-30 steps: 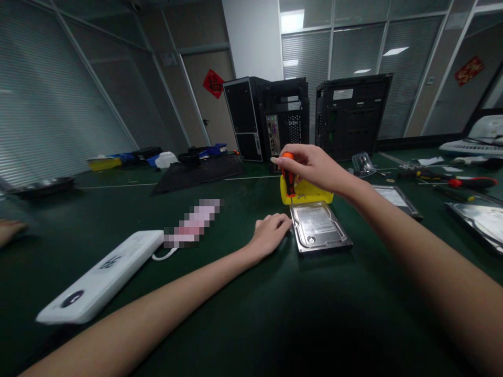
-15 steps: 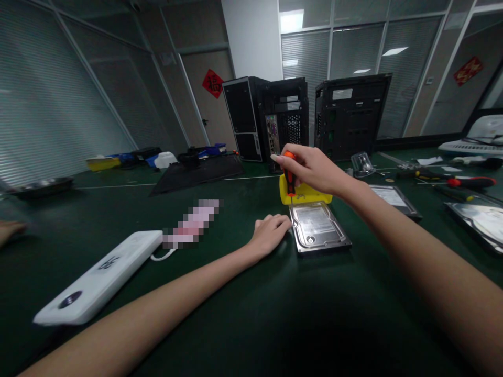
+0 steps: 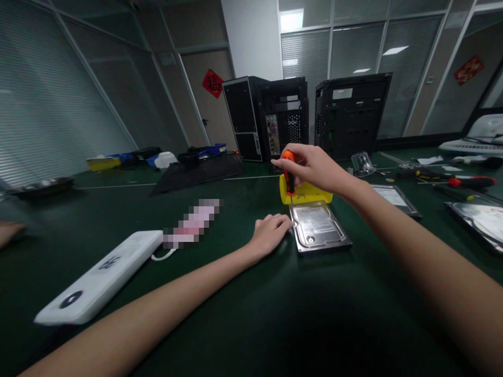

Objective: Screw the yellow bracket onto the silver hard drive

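One silver hard drive (image 3: 320, 225) lies flat on the green bench (image 3: 243, 324), just right of the left grip (image 3: 271, 233) and below the right grip (image 3: 308, 165); the left grip rests palm down, half curled, fingertips at the drive's left edge, though whether they pinch it I cannot tell; the right grip is closed on an orange-and-black screwdriver (image 3: 289, 175), held nearly upright, its shaft reaching down to the drive's left side; under the right grip, just beyond the drive, sits a yellow tray (image 3: 325, 196) with small bits in it; near the left grip, on its left, lies a pixelated pink item (image 3: 194, 222), with a white cable (image 3: 164, 256) looping from it toward a white slab (image 3: 104, 275) farther left; to the right grip's right are a clear plastic piece (image 3: 362, 164), a second drive (image 3: 395, 198) and, farther off, a red-and-black handle (image 3: 473, 182); well left of the left grip, another person's hand (image 3: 10, 233) is cut off and blurred; beyond the right grip stand black computer cases (image 3: 351, 118); beyond these runs a glazed partition (image 3: 306, 57).
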Demonstrator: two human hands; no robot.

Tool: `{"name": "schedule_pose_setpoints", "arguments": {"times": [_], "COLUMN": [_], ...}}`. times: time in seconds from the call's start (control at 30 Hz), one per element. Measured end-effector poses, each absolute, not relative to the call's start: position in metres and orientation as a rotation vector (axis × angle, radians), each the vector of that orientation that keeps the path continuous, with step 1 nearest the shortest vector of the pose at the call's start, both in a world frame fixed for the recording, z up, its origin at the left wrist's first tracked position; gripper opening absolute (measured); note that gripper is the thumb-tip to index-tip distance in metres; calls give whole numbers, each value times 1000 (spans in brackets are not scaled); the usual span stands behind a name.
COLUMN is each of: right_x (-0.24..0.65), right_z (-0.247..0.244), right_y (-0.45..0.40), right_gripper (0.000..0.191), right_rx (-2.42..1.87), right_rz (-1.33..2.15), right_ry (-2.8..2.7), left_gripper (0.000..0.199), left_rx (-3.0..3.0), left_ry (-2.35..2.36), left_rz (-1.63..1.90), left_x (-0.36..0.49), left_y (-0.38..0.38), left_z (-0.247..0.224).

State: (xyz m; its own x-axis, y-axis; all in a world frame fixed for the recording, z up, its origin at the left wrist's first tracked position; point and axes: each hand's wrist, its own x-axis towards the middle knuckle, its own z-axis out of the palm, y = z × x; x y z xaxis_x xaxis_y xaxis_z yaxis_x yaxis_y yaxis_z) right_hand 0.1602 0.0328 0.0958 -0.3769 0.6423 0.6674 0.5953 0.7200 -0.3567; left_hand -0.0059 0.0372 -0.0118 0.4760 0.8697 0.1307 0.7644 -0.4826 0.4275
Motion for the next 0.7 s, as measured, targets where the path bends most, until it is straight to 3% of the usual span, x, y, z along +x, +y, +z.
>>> {"name": "schedule_pose_setpoints", "arguments": {"times": [0.43,0.7], "right_x": [160,159], "right_z": [96,99], "right_y": [31,33], "right_gripper": [37,33], "right_rx": [-875,-797], "right_rz": [154,383], "right_ry": [-2078,-2102], "left_gripper": [42,40], "left_rx": [2452,2462], "left_ry": [1380,1369], "left_rz": [482,479], "left_x": [-7,-8], "left_y": [36,37], "left_z": [-11,-13]}}
